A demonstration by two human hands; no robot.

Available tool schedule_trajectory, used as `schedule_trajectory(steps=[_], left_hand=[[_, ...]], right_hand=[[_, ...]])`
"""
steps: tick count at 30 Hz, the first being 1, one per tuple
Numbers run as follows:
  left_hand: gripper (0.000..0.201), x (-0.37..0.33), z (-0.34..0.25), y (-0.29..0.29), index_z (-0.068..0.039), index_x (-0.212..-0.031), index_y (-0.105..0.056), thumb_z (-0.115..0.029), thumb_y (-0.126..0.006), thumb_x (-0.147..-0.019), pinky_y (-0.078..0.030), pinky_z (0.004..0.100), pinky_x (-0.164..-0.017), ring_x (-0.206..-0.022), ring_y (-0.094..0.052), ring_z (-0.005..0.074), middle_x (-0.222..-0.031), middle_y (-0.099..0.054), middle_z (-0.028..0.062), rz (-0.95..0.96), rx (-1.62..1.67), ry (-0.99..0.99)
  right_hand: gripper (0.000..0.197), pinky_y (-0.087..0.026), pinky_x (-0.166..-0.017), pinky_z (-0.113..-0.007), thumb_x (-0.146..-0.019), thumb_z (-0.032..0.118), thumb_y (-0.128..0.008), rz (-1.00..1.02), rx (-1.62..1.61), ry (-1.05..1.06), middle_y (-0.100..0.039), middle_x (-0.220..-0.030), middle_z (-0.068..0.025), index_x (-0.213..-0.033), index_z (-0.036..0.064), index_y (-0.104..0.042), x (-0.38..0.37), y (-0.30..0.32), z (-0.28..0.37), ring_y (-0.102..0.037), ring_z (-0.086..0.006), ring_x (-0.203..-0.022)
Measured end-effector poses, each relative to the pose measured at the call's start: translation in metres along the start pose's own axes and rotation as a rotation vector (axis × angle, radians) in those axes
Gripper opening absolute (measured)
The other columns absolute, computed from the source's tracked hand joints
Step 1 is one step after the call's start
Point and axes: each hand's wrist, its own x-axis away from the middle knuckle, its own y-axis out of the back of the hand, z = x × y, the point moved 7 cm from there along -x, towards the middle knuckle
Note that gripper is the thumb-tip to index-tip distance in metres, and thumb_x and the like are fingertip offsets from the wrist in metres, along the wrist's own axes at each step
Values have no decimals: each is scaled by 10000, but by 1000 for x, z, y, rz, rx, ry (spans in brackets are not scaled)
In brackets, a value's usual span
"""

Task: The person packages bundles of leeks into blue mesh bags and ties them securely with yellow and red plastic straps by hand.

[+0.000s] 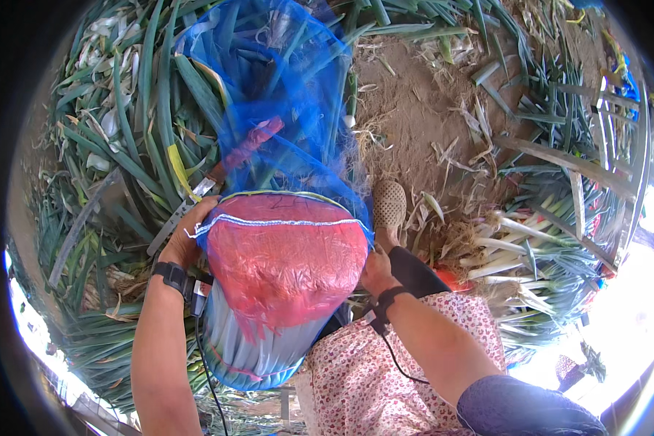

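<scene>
A full bag (291,261) is upright in front of me, red on its upper face and pale blue lower down, with a white cord stitched across it. My left hand (187,234) grips its left edge, fingers partly hidden behind it. On the opposite edge my right hand (376,270) has its fingers closed on the bag's side. Blue mesh netting (283,94) spreads out from the bag's far side over green leek leaves. A red strip (253,142) shows under or against the netting, in line with a grey flat bar (173,227) beside my left hand.
Leeks (116,94) lie heaped at the left and far side. More leeks (516,247) with white stems and roots lie at the right, beside a slatted frame (574,171). Dry husks litter the bare soil (407,109). My shoe (389,205) stands just beyond the bag.
</scene>
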Motion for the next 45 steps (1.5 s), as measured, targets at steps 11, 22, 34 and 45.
schedule_trajectory(steps=[11,22,34,45], left_hand=[[130,-30,17,51,-82,-776,-491,-184,-458,-851,-406,259,-684,-725,-484,121,-737,-508,5,-384,-235,-549],[458,-7,-46,-5,-38,-1238,-410,-123,-535,-805,-373,245,-802,-879,-480,139,-992,-517,49,-247,-370,-117],[373,-55,-38,-34,-71,-984,-567,-379,-400,-855,-388,280,-814,-892,-513,151,-948,-579,57,50,138,102],[337,21,-11,-28,7,-1010,-515,-279,-477,-835,-361,337,-853,-937,-470,297,-992,-500,177,-503,-484,-529]], right_hand=[[304,-398,-735,-247,-780,145,-501,-26,-125,26,-580,-891,-45,-1027,-27,-540,70,-14,145,-507,-126,-800],[253,-407,-745,-250,-814,131,-521,268,132,33,-556,-879,-58,-1018,-19,-531,89,-44,167,-505,-130,-831],[389,-374,-876,-297,-772,125,-566,111,288,-25,-542,-1042,-126,-1119,-29,-483,44,-27,88,-492,-203,-987],[438,-419,-824,-409,-749,218,-564,128,859,158,-529,-1050,-218,-1129,26,-464,112,-6,232,-515,-350,-974]])
